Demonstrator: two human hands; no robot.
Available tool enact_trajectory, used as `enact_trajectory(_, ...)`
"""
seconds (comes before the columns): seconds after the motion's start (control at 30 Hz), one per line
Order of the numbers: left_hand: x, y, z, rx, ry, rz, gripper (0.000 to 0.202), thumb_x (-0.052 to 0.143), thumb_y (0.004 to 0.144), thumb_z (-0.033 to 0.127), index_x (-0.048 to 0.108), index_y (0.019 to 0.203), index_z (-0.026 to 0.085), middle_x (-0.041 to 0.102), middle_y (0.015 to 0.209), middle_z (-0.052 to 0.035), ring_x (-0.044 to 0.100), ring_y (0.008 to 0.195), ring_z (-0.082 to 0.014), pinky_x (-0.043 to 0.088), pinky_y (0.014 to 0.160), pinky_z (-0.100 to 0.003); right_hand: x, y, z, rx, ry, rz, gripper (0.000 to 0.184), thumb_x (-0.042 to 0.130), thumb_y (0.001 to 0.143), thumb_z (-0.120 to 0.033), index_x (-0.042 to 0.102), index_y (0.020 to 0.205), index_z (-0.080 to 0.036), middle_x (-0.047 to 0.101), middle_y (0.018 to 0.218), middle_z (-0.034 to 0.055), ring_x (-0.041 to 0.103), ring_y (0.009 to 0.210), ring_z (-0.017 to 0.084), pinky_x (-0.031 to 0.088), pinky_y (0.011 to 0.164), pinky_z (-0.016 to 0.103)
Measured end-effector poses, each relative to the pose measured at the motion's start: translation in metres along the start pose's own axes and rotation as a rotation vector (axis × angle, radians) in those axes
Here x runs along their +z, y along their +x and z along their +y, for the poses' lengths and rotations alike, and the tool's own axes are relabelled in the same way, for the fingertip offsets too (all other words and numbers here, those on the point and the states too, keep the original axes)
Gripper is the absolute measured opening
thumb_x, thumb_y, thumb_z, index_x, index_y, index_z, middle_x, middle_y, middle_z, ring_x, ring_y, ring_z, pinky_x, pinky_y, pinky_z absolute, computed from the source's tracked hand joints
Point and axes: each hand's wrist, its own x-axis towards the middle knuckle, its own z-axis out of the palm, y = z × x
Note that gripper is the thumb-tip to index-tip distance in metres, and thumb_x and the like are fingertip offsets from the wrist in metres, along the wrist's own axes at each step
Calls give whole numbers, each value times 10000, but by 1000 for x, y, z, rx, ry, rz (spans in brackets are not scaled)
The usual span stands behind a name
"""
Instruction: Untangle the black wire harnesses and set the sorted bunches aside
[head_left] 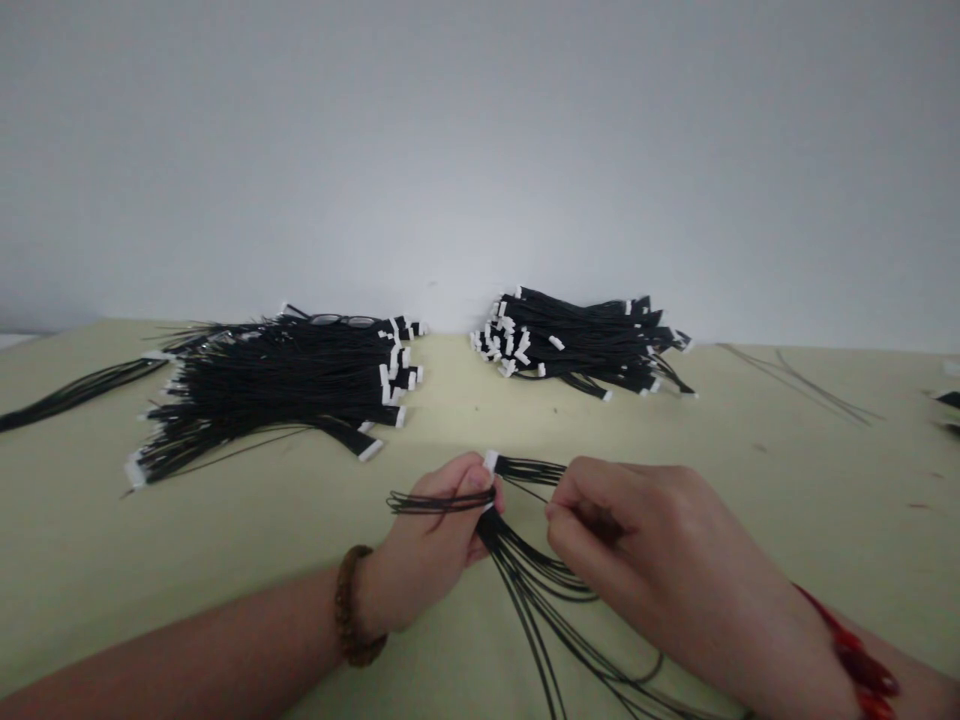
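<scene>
My left hand (439, 530) grips a bunch of thin black wires (532, 570) near a white connector (490, 461) at their top end. My right hand (630, 540) pinches some of the same wires between thumb and fingers, just right of my left hand. The wires fan out downward over the mat and run out of view at the bottom edge. Two large piles of black wires with white connectors lie ahead: one to the left (285, 385), one to the right (577, 345).
The piles rest on a pale yellow-green mat (712, 430) that meets a white wall (480, 150). Eyeglasses (341, 320) lie on the left pile. Loose thin wires (795, 385) lie at the back right. I wear a wooden bead bracelet (352, 605) and a red bracelet (851, 650).
</scene>
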Motion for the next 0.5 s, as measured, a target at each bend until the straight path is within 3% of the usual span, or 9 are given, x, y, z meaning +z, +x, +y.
enact_trajectory(0.27, -3, -1, 1, 91, 162, -48, 325, 381, 863, 404, 440, 666, 152, 352, 533, 56, 311, 454, -43, 272, 400, -144, 4, -1, -4, -68, 3, 63, 147, 476, 788, -196, 502, 644, -182, 498, 541, -38, 422, 462, 84, 253, 462, 235)
enact_trajectory(0.5, -4, 2, -4, 0, 74, -42, 326, 407, 850, 420, 403, 661, 155, 340, 577, 57, 288, 498, -42, 276, 437, -148, 15, 1, 6, -175, -121, 88, 157, 422, 863, -214, 551, 774, -196, 536, 634, -21, 494, 573, 121, 318, 541, 263)
